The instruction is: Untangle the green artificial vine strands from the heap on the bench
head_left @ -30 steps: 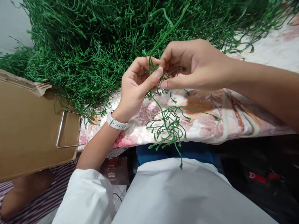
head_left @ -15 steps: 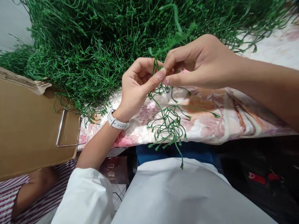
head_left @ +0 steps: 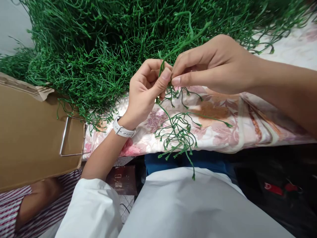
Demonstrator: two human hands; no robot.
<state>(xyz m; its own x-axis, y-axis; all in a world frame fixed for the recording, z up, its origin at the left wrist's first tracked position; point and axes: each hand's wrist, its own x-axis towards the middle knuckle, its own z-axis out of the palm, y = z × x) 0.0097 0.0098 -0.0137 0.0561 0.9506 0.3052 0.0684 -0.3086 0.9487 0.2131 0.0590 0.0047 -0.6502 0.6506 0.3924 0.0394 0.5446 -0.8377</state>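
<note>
My left hand (head_left: 146, 89), with a white watch band on its wrist, pinches a green plastic stem (head_left: 182, 44) between thumb and fingers. Close against it on the right, my right hand (head_left: 210, 69) has its thumb and fingertips pressed together at the same stem. The exact spot it grips is hidden by the fingers. The stem's upper part sticks up to the right over the pile. Below my hands, a tangle of thin green sprigs (head_left: 177, 130) with small tips lies on the floral cloth (head_left: 220, 132) and hangs over its front edge.
A large heap of green stems (head_left: 86, 49) fills the back. At the left stands a cardboard box (head_left: 32, 132) beside a metal wire frame (head_left: 63, 136). A person's arm and striped clothing (head_left: 66, 185) show at lower left. A red object (head_left: 273, 188) lies in the dark area at lower right.
The stem's upper part has swung slightly and shows more sharply. Both my hands have shifted a little left, their fingertips still together. The sprigs below have barely moved.
</note>
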